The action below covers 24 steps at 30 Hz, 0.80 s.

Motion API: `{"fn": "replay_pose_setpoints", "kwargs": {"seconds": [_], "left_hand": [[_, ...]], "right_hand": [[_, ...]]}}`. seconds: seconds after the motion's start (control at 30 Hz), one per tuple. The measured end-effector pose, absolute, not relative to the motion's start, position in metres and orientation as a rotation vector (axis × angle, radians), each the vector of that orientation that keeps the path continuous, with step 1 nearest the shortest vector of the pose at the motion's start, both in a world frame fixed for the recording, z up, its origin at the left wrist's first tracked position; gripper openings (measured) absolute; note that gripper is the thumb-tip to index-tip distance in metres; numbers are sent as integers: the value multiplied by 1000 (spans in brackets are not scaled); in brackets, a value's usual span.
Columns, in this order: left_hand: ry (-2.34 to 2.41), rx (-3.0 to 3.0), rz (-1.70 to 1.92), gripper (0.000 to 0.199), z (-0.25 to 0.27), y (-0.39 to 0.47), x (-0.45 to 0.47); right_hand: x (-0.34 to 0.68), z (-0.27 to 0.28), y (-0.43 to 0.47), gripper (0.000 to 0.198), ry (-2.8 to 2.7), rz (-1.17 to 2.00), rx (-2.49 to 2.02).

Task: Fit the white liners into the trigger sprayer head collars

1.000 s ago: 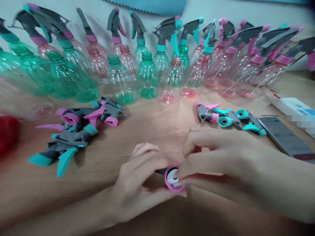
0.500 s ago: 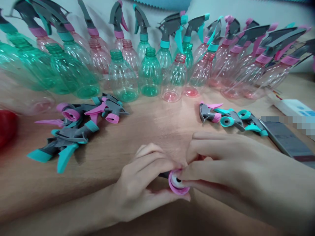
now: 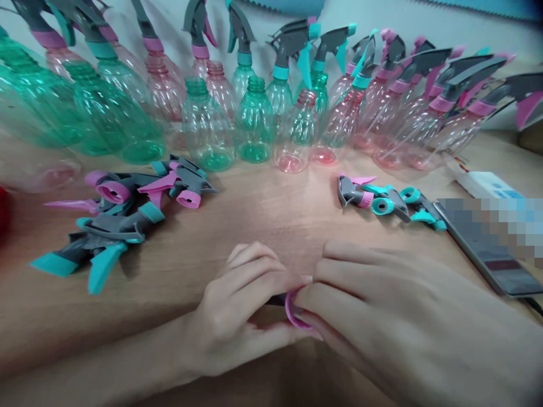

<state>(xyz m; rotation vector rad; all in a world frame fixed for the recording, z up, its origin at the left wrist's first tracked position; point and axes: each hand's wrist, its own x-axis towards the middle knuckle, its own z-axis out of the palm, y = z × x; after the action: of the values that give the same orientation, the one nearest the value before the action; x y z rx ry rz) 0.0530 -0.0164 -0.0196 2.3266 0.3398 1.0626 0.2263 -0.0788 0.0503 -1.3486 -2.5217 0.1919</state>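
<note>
You have the pink-collared spray head point(image 3: 279, 299) near centre, probably light, stiff, slick plastic, best held at the collar point(image 3: 291, 315), where your left grip point(image 3: 227, 316) pinches it; your right grip point(image 3: 369, 299) covers its mouth, whether pinching I cannot tell.

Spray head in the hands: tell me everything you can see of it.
The spray head shows only in part: a strip of dark grey body and a pink collar, both looking like plastic. It is held sideways at the front of the scene, the collar's mouth facing the right hand. The left hand grips it between thumb and fingers; the right fingertips are at the mouth, hiding its inside. Trigger and nozzle cannot be seen.
</note>
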Motion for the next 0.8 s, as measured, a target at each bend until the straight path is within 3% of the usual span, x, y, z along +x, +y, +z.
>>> {"fn": "replay_pose_setpoints", "kwargs": {"seconds": [0.13,0.37,0.5,0.67,0.8], "left_hand": [[354,2332,1053,23,-19,-17,53],[401,2280,1059,34,-20,-18,54],[421,2272,1055,35,-19,-19,53],[422,2309,1035,42,-20,-20,54],[348,2379,1074,41,-18,-24,53]], "right_hand": [[224,48,-80,10,-2502,147,-1393],[236,53,-76,15,-2562,350,-1463],[254,57,-86,5,-2588,425,-1480],[270,44,-101,36,-2500,232,-1634],[265,37,-99,30,-2496,474,-1569]]}}
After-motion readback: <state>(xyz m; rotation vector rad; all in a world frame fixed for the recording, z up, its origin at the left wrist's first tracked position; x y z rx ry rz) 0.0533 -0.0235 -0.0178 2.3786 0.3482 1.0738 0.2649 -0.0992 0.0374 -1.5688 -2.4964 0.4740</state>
